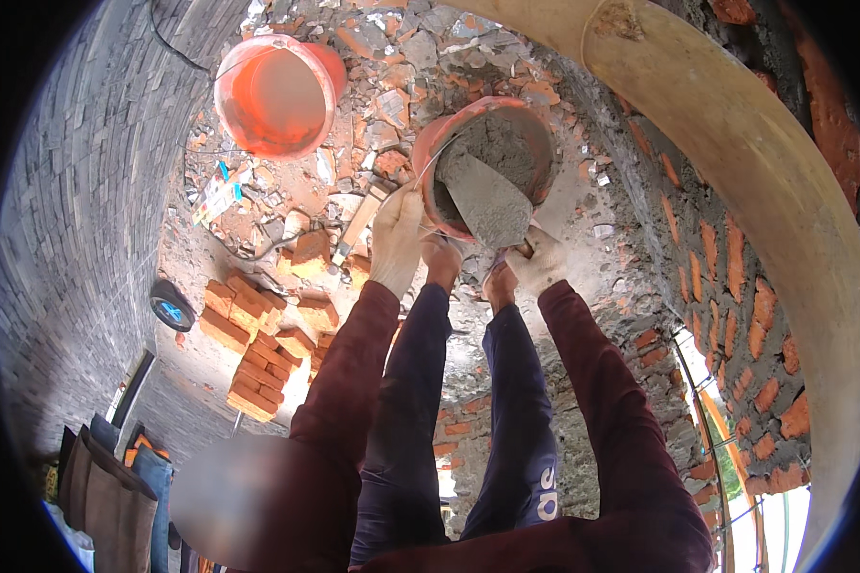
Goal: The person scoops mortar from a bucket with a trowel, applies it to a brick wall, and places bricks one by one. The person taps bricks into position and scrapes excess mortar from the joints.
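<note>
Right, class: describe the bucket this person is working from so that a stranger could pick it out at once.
Start at the curved brick wall on the right and look down to the rubble floor. Two orange buckets stand there; take the mortar bucket by the hands, where the right hand holds a trowel. It is filled with grey mortar, unlike the empty bucket.

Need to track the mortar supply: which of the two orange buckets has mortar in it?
The bucket by the hands, where the right hand holds a loaded trowel. The other orange bucket, farther left, shows only a bare inside.

Both arms outstretched, grips (397, 239) (542, 260) closed
</note>
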A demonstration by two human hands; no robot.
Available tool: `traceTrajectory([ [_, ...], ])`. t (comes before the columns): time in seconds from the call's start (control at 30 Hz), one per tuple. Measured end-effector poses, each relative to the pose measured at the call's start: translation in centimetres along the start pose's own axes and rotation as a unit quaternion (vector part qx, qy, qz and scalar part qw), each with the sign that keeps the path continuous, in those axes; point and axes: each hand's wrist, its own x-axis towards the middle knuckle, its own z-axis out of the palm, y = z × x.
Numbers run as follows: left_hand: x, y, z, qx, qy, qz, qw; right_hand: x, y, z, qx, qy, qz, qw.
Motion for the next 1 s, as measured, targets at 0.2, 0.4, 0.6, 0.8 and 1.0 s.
traceTrajectory([
  [0.2,1.1,1.2,-1.5,0.002,-0.011,-0.057,0.998,-0.9,0.3,-2.3,0.016,0.077,-0.042,0.996],
  [0.4,0.1,1.6,-3.8,0.023,0.147,-0.123,0.981,-3.3,1.1,-6.7,0.041,0.153,-0.028,0.987],
  [0.6,-10.2,3.7,-4.7,0.217,0.012,-0.074,0.973,-5.2,-2.3,-13.2,-0.014,0.171,0.020,0.985],
  [0.8,-22.6,8.6,-2.0,0.476,-0.178,0.001,0.862,-3.7,-3.3,-15.4,-0.198,0.278,-0.097,0.935],
  [1.0,-27.4,9.3,-1.2,0.584,-0.221,0.096,0.775,-5.9,-3.8,-19.2,-0.065,0.202,-0.051,0.976],
])
